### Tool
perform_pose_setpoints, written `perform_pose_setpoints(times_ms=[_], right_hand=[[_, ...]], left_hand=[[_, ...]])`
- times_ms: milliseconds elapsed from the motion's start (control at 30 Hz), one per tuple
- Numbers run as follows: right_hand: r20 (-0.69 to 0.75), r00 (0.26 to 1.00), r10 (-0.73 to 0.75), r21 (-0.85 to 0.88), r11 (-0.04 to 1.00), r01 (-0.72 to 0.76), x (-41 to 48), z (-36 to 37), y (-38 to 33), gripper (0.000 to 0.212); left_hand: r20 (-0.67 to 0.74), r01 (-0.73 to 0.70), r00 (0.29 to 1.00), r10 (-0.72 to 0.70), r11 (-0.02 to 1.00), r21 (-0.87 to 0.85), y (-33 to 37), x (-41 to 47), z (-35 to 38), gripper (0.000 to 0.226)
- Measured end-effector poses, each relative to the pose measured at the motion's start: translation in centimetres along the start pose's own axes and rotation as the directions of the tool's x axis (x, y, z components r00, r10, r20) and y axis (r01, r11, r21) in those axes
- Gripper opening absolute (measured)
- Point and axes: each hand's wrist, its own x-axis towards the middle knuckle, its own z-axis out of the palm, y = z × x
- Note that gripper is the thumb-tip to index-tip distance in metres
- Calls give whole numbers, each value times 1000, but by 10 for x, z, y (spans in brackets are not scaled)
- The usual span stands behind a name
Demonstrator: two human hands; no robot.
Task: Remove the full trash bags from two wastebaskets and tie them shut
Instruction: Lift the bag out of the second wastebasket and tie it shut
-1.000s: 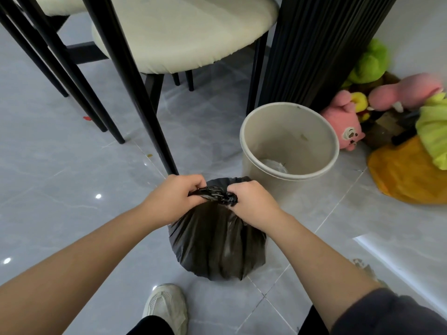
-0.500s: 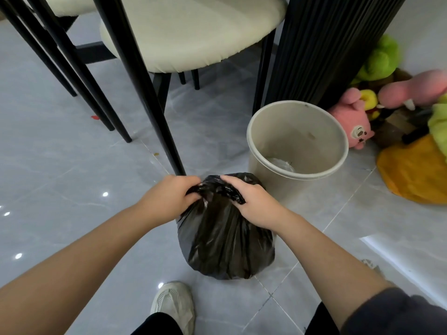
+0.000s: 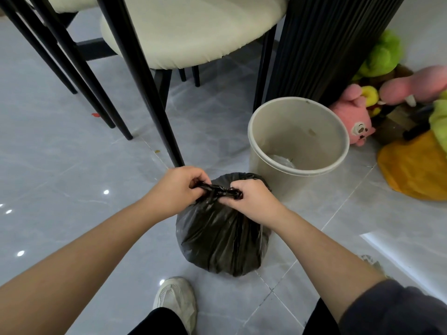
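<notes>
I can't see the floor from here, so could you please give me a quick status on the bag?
Left hand and right hand both gripping the black trash bag at its twisted neck. Bag on floor, out of the beige wastebasket. Nothing obstructing.

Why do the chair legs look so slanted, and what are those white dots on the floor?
Head view: the wide-angle lens splays the chair legs outward toward the edges. The white dots are light glare on the glossy floor tiles. Both hands, left and right, and the black trash bag look sharp, the plastic showing soft sheen.
</notes>
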Motion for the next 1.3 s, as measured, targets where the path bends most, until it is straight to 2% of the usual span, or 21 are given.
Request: perform_pose_setpoints(times_ms=[133, 233, 367, 500, 600, 700, 800, 833, 867, 967, 1033, 1133, 1233, 1300], right_hand=[[-13, 1000, 24, 38, 999, -24, 4, 3, 5, 3], [36, 999, 20, 125, 992, -24, 4, 5, 4, 21], [151, 984, -92, 266, 963, 49, 5, 16, -1, 41], [193, 980, -45, 293, 956, -13, 10, 28, -1, 16], [160, 987, -22, 337, 941, -34, 11, 30, -6, 18], [164, 986, 37, 322, 943, -89, 12, 31, -8, 16], [157, 986, 61, 289, 952, -105, 14, 30, -9, 21], [154, 986, 63, 283, 953, -106, 14, 29, -9, 22], [156, 986, 61, 277, 955, -103, 14, 29, -10, 23], [169, 985, 39, 265, 961, -84, 12, 30, -11, 27], [184, 983, 18, 264, 962, -67, 12, 28, -11, 27], [217, 975, -41, 239, 971, -12, 10, 23, -11, 19], [231, 971, -62, 161, 987, 25, 8, 23, -13, 13], [197, 979, -46, 78, 996, 31, 9, 24, -13, 16]], left_hand=[[1, -51, 999, 51, 999, -8, 10, -1, -1, 9], [24, -85, 996, 85, 996, 0, 14, -3, -2, 11], [46, -141, 989, 140, 989, 34, 17, -5, -3, 15], [26, -62, 998, 64, 997, -50, 12, -7, -4, 17], [-40, -8, 999, 1, 984, -176, 1, -6, -2, 20], [-89, 61, 993, -84, 971, -232, -21, -8, -3, 12], [102, 77, 993, -59, 981, -178, -37, -20, -1, 45], [164, 70, 985, -50, 991, -118, -37, -23, 4, 52], [186, 58, 982, -45, 996, -64, -38, -25, 11, 49], [40, 30, 999, -28, 998, -56, -36, -18, 25, 10], [-18, 71, 997, -74, 988, -136, -34, -12, 23, 15], [17, 156, 987, -157, 947, -282, -31, -8, 17, 18], [41, 163, 987, -158, 939, -302, -26, -6, 16, 22], [18, 111, 994, -110, 963, -246, -24, -6, 15, 24]])
